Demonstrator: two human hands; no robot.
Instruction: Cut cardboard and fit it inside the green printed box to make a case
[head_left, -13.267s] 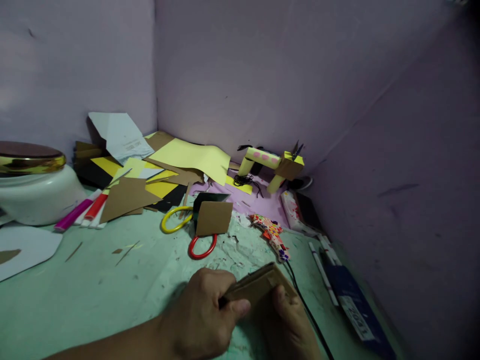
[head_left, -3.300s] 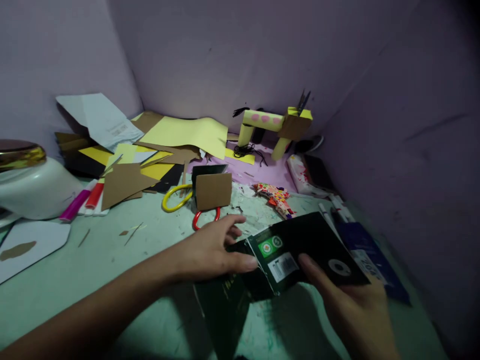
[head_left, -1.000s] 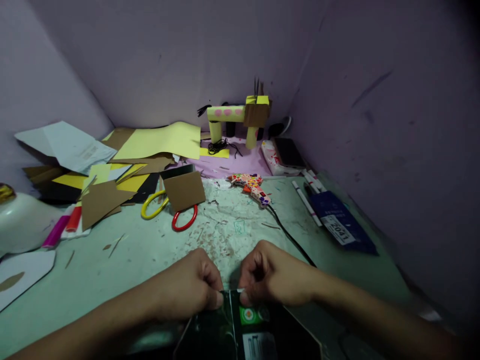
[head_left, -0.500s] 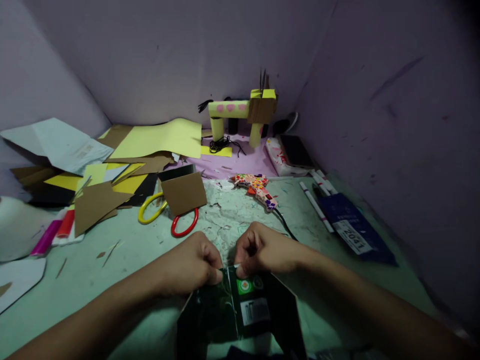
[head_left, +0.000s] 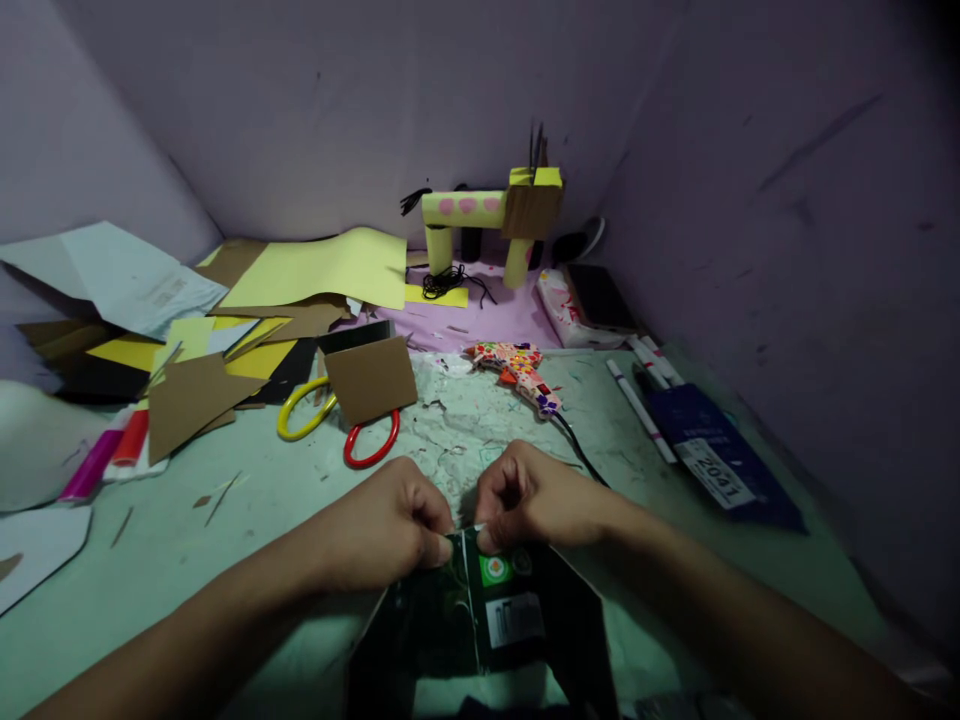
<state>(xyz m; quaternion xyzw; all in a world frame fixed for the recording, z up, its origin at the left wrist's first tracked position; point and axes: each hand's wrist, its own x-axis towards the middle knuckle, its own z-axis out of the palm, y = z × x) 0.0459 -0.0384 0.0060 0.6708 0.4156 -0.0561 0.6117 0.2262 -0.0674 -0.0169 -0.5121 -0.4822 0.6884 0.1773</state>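
Observation:
Between my hands, low in the head view, is a dark green printed cardboard piece point(head_left: 450, 630) with a pale seam down its middle, a green logo and a white label. My left hand point(head_left: 394, 525) pinches its top edge just left of the seam, thumb on the near face. On the other side of the seam, my right hand point(head_left: 525, 500) grips the same edge, thumb also in front. The fingertips behind the edge are hidden. The piece's lower part runs out toward the bottom of the view, with side flaps angled outward.
Ahead lie a flowered glue gun point(head_left: 517, 375) and scissors with yellow and red handles point(head_left: 373, 440), partly under folded cardboard point(head_left: 371, 380). A yellow giraffe-like paper model point(head_left: 465, 210) stands at the back. Paper scraps point(head_left: 202, 395) pile left; markers point(head_left: 637, 405) and a blue packet point(head_left: 712, 450) lie right.
The camera view has shifted slightly, so the background things appear a little displaced. Both hands keep their pinch on the cardboard, with hardly any movement.

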